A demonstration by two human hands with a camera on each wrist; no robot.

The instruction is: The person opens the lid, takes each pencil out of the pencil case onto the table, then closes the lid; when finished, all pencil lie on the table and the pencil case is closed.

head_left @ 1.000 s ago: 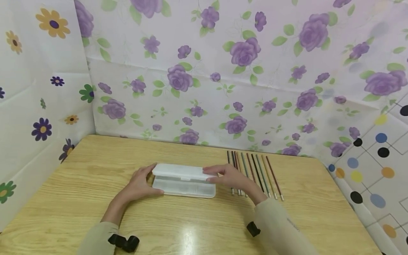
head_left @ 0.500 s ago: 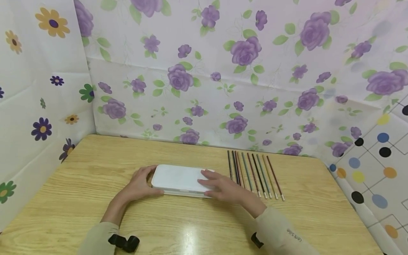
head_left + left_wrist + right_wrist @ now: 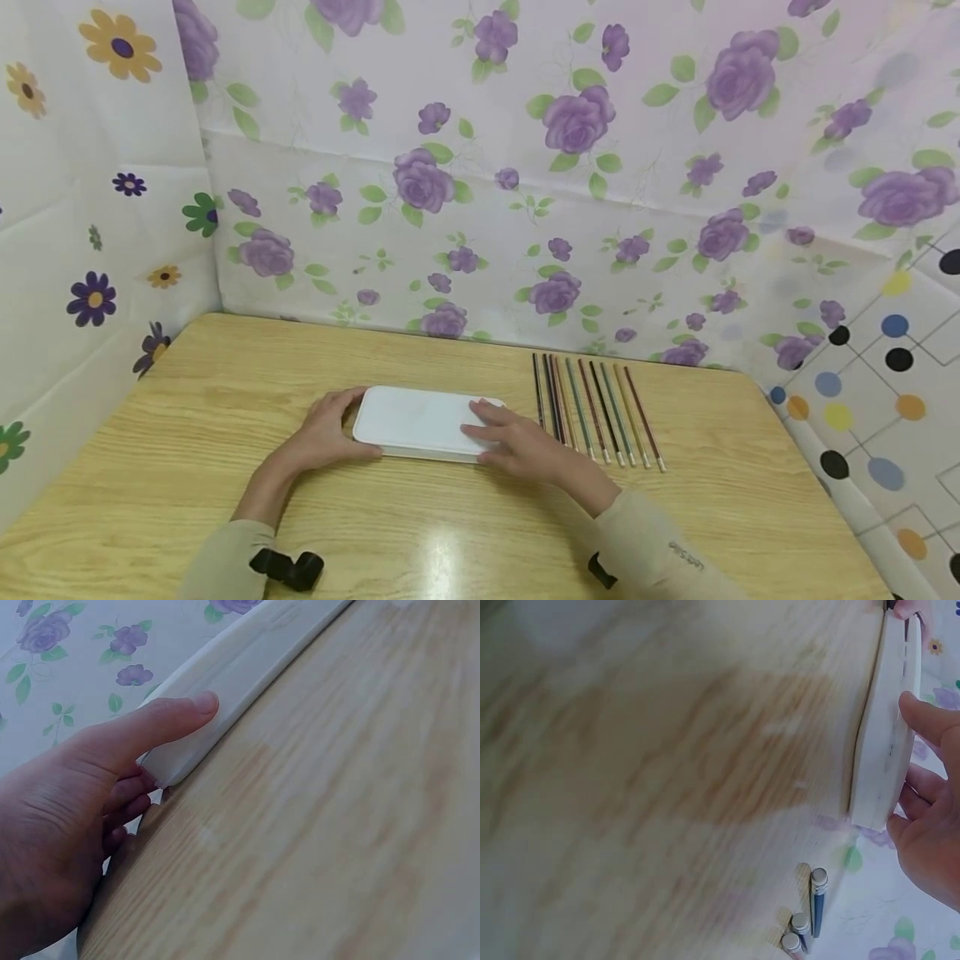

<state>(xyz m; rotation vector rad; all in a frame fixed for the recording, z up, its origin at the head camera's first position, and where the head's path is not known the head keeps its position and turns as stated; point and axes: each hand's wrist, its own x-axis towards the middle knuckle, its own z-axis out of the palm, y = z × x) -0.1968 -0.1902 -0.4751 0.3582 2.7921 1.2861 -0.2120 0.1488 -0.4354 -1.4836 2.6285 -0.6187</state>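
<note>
A white plastic pencil case [image 3: 412, 419] lies flat on the wooden table with its lid down. My left hand [image 3: 326, 433] holds the case's left end, thumb along the front side and fingers round behind. In the left wrist view, that thumb [image 3: 180, 712] lies against the case wall [image 3: 232, 690]. Spread fingers of my right hand [image 3: 528, 448] rest on the right part of the lid. The right wrist view has the right hand [image 3: 937, 802] at the near end of the case [image 3: 881, 742], thumb at the lid's edge. The inside of the case is hidden.
Several pencils [image 3: 600, 408] lie in a row to the right of the case, close to the right hand, with their eraser ends towards me. Behind the table [image 3: 375, 517] hangs a flowered cloth [image 3: 480, 208]; patterned sheets also stand at both sides.
The lid, half raised one second ago, has come down over the base. My right hand went from gripping the lid's edge to lying on top; the left hand stayed on its end.
</note>
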